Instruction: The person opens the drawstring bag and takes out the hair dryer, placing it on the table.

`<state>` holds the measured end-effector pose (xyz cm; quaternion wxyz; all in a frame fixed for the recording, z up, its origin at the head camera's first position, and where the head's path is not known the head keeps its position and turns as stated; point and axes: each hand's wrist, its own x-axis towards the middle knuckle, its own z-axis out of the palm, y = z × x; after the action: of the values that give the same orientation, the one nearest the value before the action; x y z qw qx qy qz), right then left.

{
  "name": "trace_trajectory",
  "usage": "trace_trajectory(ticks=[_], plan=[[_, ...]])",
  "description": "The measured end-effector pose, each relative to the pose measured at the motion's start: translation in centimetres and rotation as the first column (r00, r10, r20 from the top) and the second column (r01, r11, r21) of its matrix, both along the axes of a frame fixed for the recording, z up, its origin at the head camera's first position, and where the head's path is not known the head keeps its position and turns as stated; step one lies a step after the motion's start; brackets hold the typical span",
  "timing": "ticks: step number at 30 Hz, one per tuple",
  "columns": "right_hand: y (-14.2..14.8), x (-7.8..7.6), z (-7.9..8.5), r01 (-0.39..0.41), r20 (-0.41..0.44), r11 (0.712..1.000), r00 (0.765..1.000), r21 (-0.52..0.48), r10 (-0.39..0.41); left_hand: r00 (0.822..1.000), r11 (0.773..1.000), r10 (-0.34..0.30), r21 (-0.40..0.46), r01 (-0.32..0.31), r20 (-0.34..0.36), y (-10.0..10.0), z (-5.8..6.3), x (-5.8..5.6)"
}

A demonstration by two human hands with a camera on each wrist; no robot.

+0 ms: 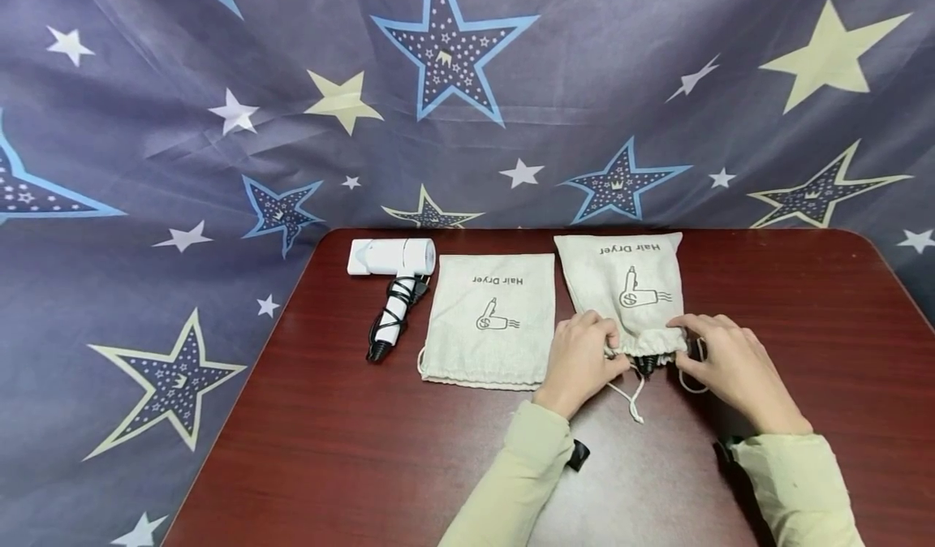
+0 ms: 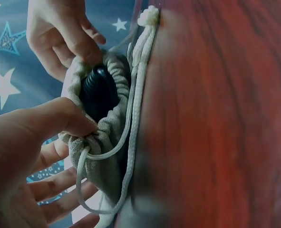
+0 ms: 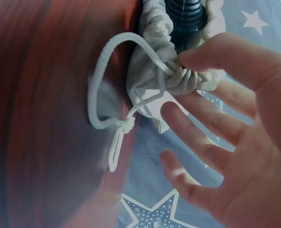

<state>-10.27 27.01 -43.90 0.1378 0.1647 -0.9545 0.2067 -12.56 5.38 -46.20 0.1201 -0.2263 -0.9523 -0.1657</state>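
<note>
A cream drawstring bag [image 1: 595, 275] printed "Hair Dryer" lies at the back right of the table, its gathered mouth facing me. My left hand [image 1: 580, 359] pinches the left side of that mouth between thumb and fingers. On the opposite side my right hand [image 1: 736, 368] pinches the rim, its other fingers spread behind the cloth in the right wrist view. Inside the mouth shows a black ribbed cord end [image 2: 100, 88]; the rest of what the bag holds is hidden. Knotted white drawstrings [image 3: 93, 95] hang in loops from both sides of the mouth.
Left of my hands, a second "Hair Dryer" bag [image 1: 482, 344] lies flat. Further left is a white hair dryer [image 1: 390, 256] with its black cord [image 1: 398, 291] wound round the handle. A star-patterned cloth [image 1: 511, 165] hangs behind the red-brown table [image 1: 329, 450].
</note>
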Motion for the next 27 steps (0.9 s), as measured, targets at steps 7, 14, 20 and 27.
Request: trace_trajectory(ticks=[7, 14, 20, 27], plan=[[0.76, 0.23, 0.08, 0.017, 0.012, 1.000, 1.000, -0.001, -0.017, 1.000, 0.999, -0.028, 0.027, 0.028, -0.014, -0.49, -0.12, -0.33], [0.60, -0.04, -0.11, 0.016, 0.010, 1.000, 1.000, -0.019, -0.016, 0.999, 0.999, -0.004, 0.045, 0.003, 0.038, -0.85, 0.04, -0.55], [-0.06, -0.10, -0.20, 0.033, 0.047, 0.999, 0.998, -0.029, -0.032, 0.998, 1.000, 0.018, 0.024, -0.020, 0.053, -0.64, 0.13, -0.35], [0.11, -0.13, -0.30, 0.016, 0.027, 0.999, 1.000, -0.050, -0.014, 0.998, 1.000, 0.019, 0.022, -0.020, 0.063, -0.74, 0.25, -0.26]])
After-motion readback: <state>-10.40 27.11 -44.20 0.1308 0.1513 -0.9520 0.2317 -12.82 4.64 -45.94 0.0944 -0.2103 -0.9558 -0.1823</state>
